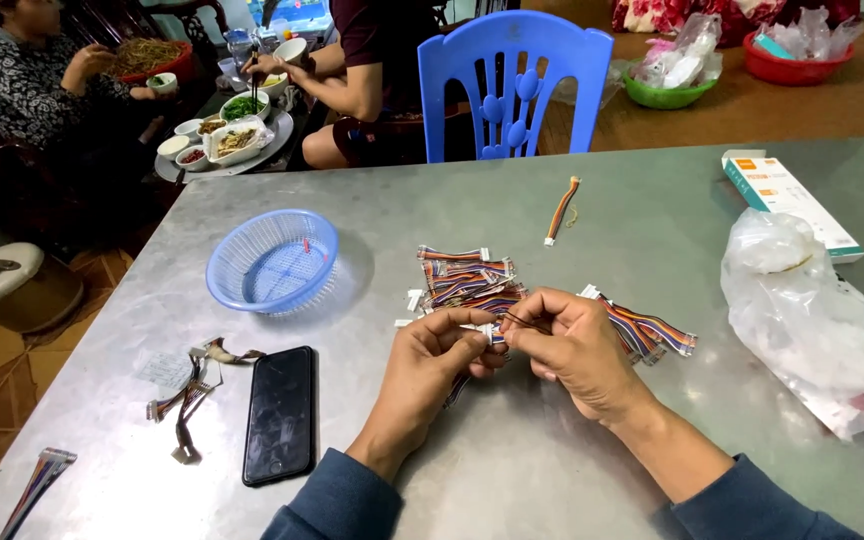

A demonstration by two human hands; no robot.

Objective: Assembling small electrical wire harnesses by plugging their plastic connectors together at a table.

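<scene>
Near the middle of the grey metal table, the left hand and right hand pinch fingers together on 1 multicoloured ribbon cable with white connector, beside the pile of striped ribbon cables.

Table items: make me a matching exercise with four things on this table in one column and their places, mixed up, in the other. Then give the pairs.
Things:
1. blue basket
2. black phone
3. white box
4. clear plastic bag

Places:
A. far right corner of the table, beyond the bag
B. near edge, beside the left hand
C. right side, beyond the right hand
D. left of the pile of striped cables

Pairs: 1-D, 2-B, 3-A, 4-C
</scene>
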